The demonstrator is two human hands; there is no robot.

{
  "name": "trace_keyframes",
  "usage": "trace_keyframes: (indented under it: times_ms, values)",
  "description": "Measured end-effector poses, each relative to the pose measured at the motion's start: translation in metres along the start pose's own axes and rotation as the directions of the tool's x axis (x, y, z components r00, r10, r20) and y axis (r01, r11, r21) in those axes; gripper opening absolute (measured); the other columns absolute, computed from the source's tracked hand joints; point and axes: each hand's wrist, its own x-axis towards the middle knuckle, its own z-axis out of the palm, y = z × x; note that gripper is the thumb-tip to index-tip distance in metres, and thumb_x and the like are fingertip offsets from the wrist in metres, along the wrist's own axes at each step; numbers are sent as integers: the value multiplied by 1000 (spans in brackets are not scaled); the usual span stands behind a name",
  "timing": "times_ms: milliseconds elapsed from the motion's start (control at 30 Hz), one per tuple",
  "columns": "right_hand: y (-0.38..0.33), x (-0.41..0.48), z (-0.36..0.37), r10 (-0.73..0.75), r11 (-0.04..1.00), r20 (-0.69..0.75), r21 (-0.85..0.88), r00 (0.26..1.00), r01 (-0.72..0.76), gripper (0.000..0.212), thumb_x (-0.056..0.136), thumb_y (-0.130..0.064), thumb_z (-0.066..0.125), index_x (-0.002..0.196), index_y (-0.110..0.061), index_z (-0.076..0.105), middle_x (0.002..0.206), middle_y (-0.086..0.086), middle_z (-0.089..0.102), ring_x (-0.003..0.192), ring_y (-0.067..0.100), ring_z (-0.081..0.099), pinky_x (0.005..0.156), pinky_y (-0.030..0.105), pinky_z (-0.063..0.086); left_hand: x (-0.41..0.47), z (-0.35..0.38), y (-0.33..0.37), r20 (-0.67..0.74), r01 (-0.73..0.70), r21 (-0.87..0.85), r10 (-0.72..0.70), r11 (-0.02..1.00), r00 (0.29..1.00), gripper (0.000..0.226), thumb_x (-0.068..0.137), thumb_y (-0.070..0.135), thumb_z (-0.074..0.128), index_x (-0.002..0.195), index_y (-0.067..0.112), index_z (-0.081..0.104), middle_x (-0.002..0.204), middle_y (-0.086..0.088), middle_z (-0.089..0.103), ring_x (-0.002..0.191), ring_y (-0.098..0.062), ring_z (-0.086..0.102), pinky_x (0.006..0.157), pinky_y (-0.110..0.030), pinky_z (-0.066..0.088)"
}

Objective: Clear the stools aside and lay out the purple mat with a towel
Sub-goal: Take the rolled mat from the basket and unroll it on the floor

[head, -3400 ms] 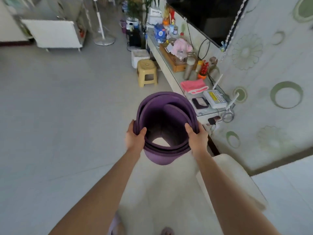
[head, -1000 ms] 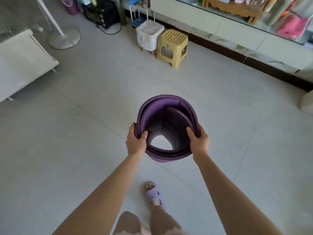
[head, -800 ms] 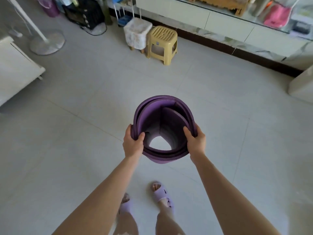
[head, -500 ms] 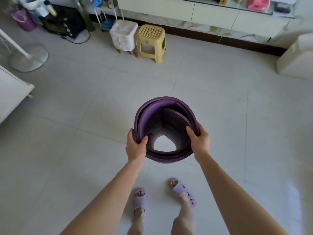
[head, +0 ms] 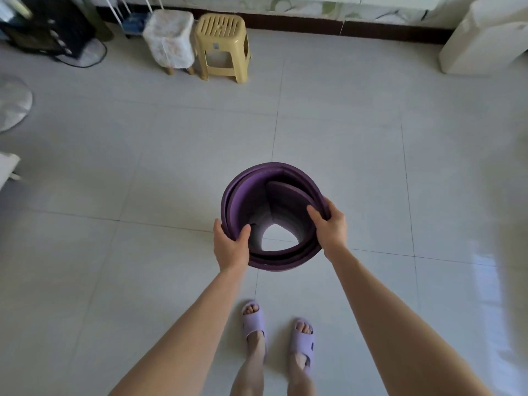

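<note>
Both hands, left (head: pixel 230 247) and right (head: pixel 331 225), grip a loosely rolled purple foam mat (head: pixel 257 195), end-on, above glossy tiles (head: pixel 171 167); slatted yellow plastic stool (head: pixel 221 44) behind.

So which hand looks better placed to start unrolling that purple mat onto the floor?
Probably the right hand: its fingers hook over the rim of the purple mat right beside the loose inner end of the roll. The left hand clamps the opposite rim and could steady it.

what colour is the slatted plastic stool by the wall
Pale yellow; the slatted plastic stool shows clearly in the head view.
</note>
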Motion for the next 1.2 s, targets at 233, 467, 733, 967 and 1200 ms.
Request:
trace_keyframes:
  times_ms: [233,467,733,967,1200]
  values:
    - [35,21,-6,25,999,-9,23,1000,-24,33,89,-21,63,122,-18,62,106,-1,70,102,19,64,98,41,49,13,28,-21,-13,62,-54,-63,997,998,73,88,26,65,148,11,26,147,-7,41,134,-25,42,104,-28,32]
    - [63,51,-3,37,996,18,75,999,-38,35,88,-23,64,123,-20,62,106,-3,71,102,17,65,98,39,50,42,64,-27,-44,32,-50,-35,998,998,71,87,32,66,146,16,32,148,-5,40,134,-24,42,105,-29,33]
    - [82,89,1,-12,994,68,106,998,4,32,88,-22,64,119,-23,64,104,-5,72,101,16,66,97,42,50,64,98,-35,-70,19,-80,-25,997,997,67,87,38,63,145,21,35,145,-3,43,130,-24,45,103,-30,37]
    - [109,95,-1,35,993,130,107,991,-49,33,89,-17,64,121,-22,63,107,-5,72,103,13,66,99,40,50,62,108,-53,-13,99,-64,-100,993,995,53,89,37,61,135,20,42,129,-4,55,100,-15,53,77,-21,39]
    - [117,97,-14,22,997,208,68,978,-37,36,89,-14,63,124,-22,60,110,-4,71,105,13,65,98,37,50,80,115,-37,1,142,-14,-142,990,990,57,87,56,53,126,15,45,124,-3,54,103,-21,56,76,-21,41]
